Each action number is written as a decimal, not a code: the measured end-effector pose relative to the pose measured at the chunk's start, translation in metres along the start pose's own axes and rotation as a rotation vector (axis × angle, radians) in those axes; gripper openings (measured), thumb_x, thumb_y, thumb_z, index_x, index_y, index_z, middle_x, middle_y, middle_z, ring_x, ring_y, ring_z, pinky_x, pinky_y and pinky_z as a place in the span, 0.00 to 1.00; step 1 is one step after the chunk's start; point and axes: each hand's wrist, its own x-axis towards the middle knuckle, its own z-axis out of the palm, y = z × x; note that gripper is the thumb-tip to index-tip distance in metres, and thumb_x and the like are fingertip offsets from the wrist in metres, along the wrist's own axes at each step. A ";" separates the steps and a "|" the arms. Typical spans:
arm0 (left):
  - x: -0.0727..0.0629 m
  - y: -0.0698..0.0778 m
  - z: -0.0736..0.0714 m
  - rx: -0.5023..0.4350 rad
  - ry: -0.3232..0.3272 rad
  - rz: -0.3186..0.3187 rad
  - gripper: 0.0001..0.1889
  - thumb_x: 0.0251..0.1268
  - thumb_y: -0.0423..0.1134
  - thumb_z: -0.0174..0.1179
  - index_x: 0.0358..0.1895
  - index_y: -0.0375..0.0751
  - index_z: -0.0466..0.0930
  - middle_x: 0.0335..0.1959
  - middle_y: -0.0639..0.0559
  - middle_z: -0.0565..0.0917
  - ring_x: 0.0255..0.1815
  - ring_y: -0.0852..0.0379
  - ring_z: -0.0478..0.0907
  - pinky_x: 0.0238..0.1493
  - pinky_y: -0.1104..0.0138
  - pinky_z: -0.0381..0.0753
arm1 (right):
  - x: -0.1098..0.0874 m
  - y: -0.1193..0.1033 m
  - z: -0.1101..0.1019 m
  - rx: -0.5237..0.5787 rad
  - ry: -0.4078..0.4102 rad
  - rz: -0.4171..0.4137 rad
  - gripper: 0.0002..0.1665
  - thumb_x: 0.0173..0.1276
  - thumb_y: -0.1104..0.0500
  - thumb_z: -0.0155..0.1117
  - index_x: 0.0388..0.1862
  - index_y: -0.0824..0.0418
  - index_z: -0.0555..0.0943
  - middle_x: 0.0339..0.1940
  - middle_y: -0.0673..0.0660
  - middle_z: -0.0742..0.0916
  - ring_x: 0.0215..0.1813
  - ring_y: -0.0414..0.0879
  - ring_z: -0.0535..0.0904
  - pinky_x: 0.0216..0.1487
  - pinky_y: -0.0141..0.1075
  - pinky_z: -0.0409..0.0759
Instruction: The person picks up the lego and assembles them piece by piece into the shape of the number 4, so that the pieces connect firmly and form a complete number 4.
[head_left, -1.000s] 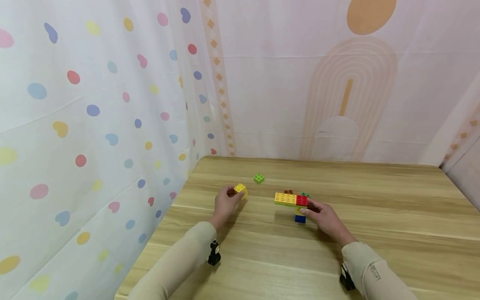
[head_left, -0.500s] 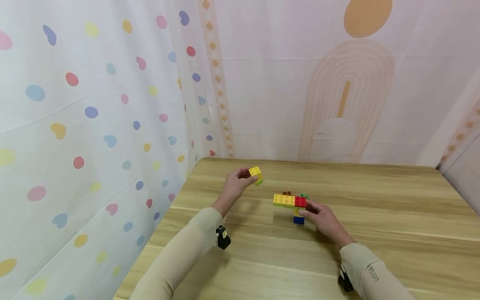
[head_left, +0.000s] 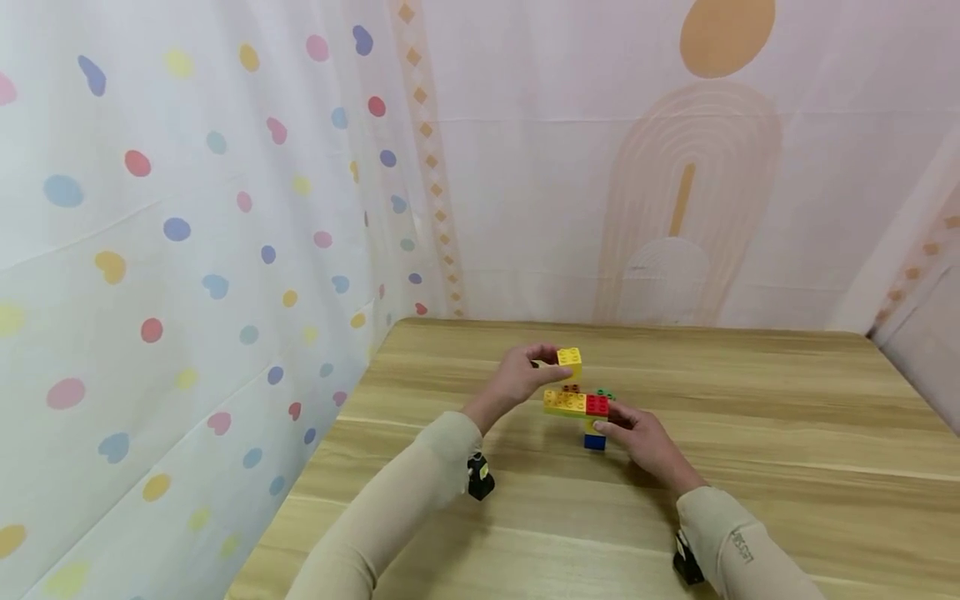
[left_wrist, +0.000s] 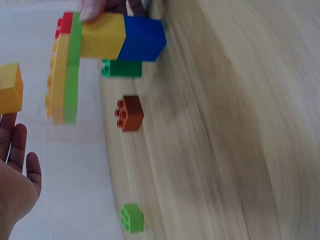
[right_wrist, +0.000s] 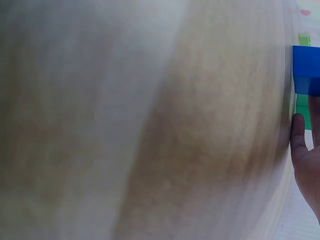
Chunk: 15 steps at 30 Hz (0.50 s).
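Note:
My left hand pinches a yellow building brick in the air, just above and behind the left end of a built brick piece. That piece has a long yellow brick and a red brick on top. A light green layer lies below them, then a yellow brick and a blue brick at the foot. On its right side my right hand grips the column, thumb on the yellow brick. The left wrist view shows a gap between held brick and piece.
Behind the piece on the wooden table stand a brown brick and a green brick. A lime brick lies farther left, hidden behind my left hand in the head view. Curtains rise beyond the table edge.
My left hand has lifted the yellow brick and carried it right, from the table's left side to above the built piece. The right hand keeps its grip in place.

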 end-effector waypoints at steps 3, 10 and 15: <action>0.000 0.002 0.008 0.010 -0.040 0.002 0.18 0.61 0.48 0.71 0.52 0.47 0.84 0.47 0.55 0.82 0.50 0.54 0.74 0.53 0.59 0.73 | 0.000 -0.001 0.000 0.001 -0.004 0.000 0.34 0.73 0.48 0.63 0.71 0.65 0.71 0.61 0.63 0.82 0.61 0.55 0.77 0.63 0.52 0.72; 0.000 0.000 0.021 0.084 -0.081 -0.007 0.18 0.59 0.51 0.72 0.51 0.52 0.85 0.47 0.59 0.81 0.53 0.56 0.73 0.53 0.56 0.74 | 0.000 0.000 0.001 0.018 -0.004 -0.024 0.32 0.73 0.50 0.63 0.69 0.65 0.73 0.59 0.63 0.83 0.60 0.55 0.78 0.62 0.53 0.73; 0.002 -0.004 0.026 0.105 -0.088 -0.020 0.18 0.57 0.51 0.73 0.50 0.53 0.84 0.46 0.60 0.81 0.54 0.52 0.74 0.55 0.54 0.73 | -0.001 0.000 0.000 0.024 -0.007 -0.006 0.32 0.73 0.49 0.63 0.70 0.62 0.73 0.60 0.61 0.82 0.60 0.54 0.78 0.63 0.54 0.72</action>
